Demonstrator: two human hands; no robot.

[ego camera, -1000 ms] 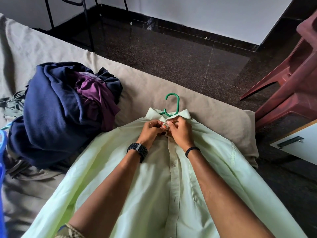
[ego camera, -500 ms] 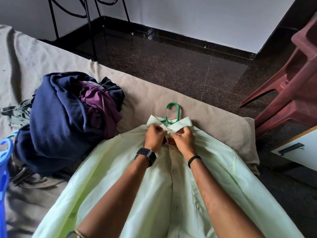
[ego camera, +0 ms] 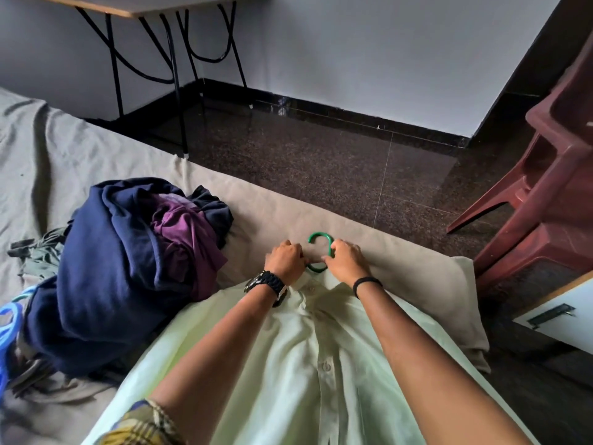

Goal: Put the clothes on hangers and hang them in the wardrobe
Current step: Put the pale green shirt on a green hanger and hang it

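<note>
A pale green button shirt (ego camera: 308, 364) lies front up on the bed, buttoned along its placket. Out of its neck sticks the hook of a green hanger (ego camera: 317, 239); the hanger's body is hidden inside the shirt. My left hand (ego camera: 285, 260) and my right hand (ego camera: 345, 260) sit on either side of the hook, fingers curled over the collar and pinching it. The collar itself is mostly hidden under my hands.
A heap of navy and purple clothes (ego camera: 128, 268) lies left of the shirt on the beige bed sheet (ego camera: 64, 162). Blue hangers (ego camera: 9, 322) poke in at the left edge. Maroon plastic chairs (ego camera: 552, 187) stand right, a folding table (ego camera: 160, 43) at the back.
My hands have moved from the top button up to the collar beside the hanger hook. The camera has tilted up, showing more floor and wall.
</note>
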